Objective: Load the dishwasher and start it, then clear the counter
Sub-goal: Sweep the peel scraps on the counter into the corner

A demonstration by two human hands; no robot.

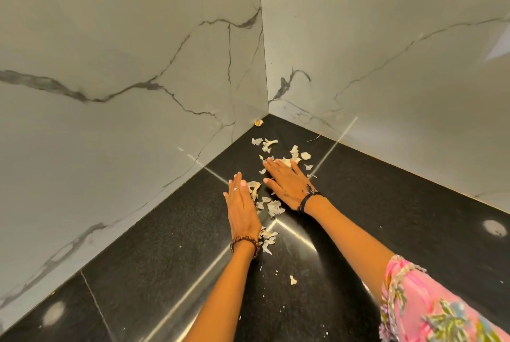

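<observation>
Black speckled counter (358,203), polished, meeting 2 grey-veined marble wall panels (124,79) at an inside corner; the view looks down into that corner.

Garlic skins (273,208), pale and papery, lie scattered on the counter from near the corner back toward the person; the thickest patches sit between the 2 hands and beside the left wrist; 1 small loose piece (293,280) lies apart, nearer the camera; 1 yellowish scrap (258,122) rests right at the corner, against the wall.

Left hand (242,209): on the counter with fingers straight and close together, pointing toward the corner; a ring on 1 finger; a brown bead bracelet (245,242) at the wrist; skins just beside its thumb side; holding nothing.

Right hand (287,183): palm down, fingers straight and slightly spread, angled toward the left wall; fingertips touching or just over a cluster of skins (295,155); whether any piece is trapped beneath the palm cannot be told; a dark cord band (307,198) at the wrist; a pink floral sleeve (427,305) at the upper arm.

Both hands lie near each other, not touching.
</observation>
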